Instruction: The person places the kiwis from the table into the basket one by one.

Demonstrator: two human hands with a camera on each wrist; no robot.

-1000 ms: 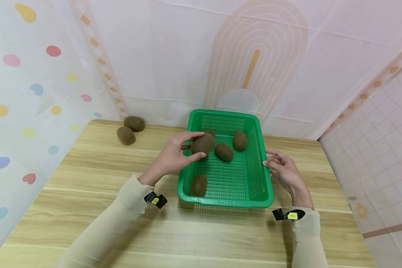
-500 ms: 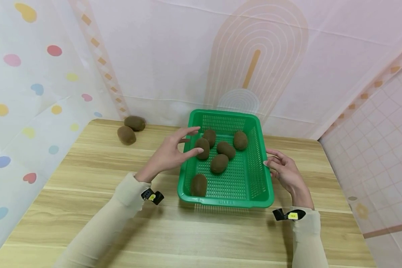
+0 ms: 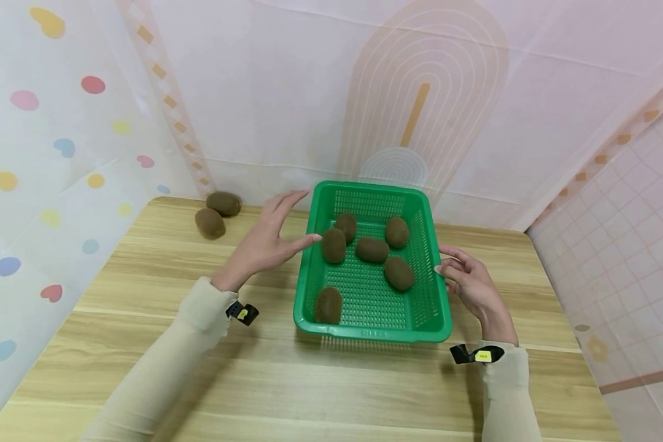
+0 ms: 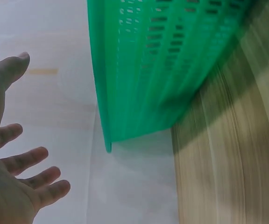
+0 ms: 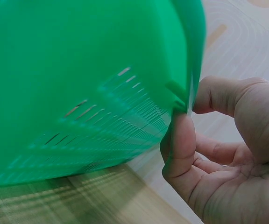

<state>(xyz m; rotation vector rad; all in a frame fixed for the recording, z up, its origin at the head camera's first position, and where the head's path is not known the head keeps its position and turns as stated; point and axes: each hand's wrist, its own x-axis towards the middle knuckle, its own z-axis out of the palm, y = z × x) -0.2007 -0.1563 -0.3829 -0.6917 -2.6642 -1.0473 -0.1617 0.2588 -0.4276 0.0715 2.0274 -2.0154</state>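
Note:
A green plastic basket point(image 3: 372, 333) stands on the table with several brown kiwis inside, among them one kiwi point(image 3: 399, 274) near its right wall and another kiwi point(image 3: 328, 306) in the near left corner. My left hand point(image 3: 265, 242) hovers beside the basket's left rim, fingers spread and holding nothing; the left wrist view shows the empty palm and fingers point(image 4: 27, 161) apart from the basket wall. On the other side my right hand point(image 3: 472, 285) pinches the right rim between thumb and fingers, which the right wrist view shows closely at the rim point(image 5: 190, 88).
Two more kiwis lie at the table's back left, one kiwi point(image 3: 223, 203) touching another kiwi point(image 3: 210, 223). Behind the wooden table point(image 3: 331, 393) hangs a patterned cloth wall point(image 3: 287, 92). Side cloths border the left and right.
The left hand let go of a kiwi inside the basket, then drew back left past the rim. That kiwi rolled right toward the right wall. The right hand stayed put.

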